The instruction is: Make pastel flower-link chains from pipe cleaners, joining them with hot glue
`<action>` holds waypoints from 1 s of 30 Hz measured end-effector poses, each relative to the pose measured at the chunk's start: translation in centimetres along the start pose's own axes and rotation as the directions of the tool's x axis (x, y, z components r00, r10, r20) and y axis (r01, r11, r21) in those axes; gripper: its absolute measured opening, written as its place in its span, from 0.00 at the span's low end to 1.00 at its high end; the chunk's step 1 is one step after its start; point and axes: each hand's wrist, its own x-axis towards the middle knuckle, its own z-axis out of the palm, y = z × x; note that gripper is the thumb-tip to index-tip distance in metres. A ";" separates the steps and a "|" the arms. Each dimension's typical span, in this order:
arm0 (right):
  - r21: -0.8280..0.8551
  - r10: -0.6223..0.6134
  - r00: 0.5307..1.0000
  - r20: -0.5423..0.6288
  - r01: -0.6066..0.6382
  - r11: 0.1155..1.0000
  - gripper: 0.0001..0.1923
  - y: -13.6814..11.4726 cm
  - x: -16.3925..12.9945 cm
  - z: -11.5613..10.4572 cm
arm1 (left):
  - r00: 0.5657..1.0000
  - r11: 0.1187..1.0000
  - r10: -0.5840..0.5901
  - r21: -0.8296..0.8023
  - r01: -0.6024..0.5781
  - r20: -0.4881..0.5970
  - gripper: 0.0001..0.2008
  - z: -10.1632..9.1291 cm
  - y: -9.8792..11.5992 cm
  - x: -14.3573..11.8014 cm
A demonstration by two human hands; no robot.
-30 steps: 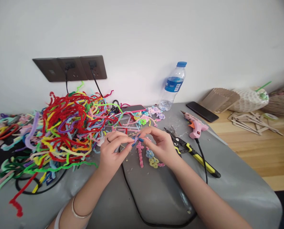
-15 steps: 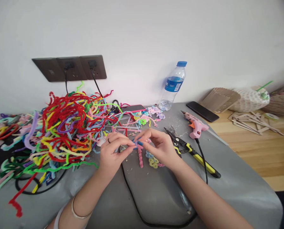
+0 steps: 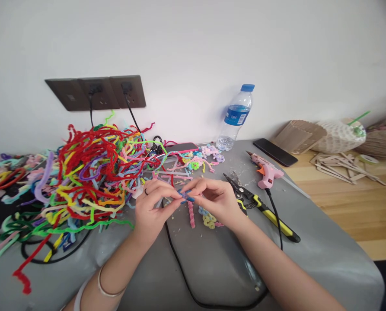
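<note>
Left hand [image 3: 154, 203] and right hand [image 3: 217, 199] pinching together on a small pink pipe-cleaner piece [image 3: 190, 212], held just above the grey desk [image 3: 309, 242]. Beneath the right hand, looped pastel flowers [image 3: 207, 219]. Right of that, wire cutters [image 3: 260, 206] and pink glue gun [image 3: 266, 170]; left, tangled pipe-cleaner heap [image 3: 92, 172].

Blue-painted nails, dark ring, silver bangle on left wrist [image 3: 106, 285], bare forearms
</note>
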 end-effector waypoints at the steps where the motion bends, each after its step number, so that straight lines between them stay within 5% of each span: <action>1: 0.004 0.002 1.000 0.001 -0.002 1.000 0.02 0.0 0.0 0.0 | 1.000 1.000 0.005 -0.005 -0.005 -0.006 0.05 0.0 0.0 0.0; 19: -0.004 -0.022 1.000 0.022 0.022 1.000 0.04 -0.1 -0.1 0.3 | 0.998 1.000 0.021 -0.007 -0.022 -0.052 0.05 0.2 -0.1 -0.3; 30: -0.047 0.088 0.996 -0.020 -0.089 0.995 0.08 -0.2 -0.2 0.4 | 0.999 1.000 -0.006 0.022 0.007 -0.047 0.05 0.3 0.0 -0.3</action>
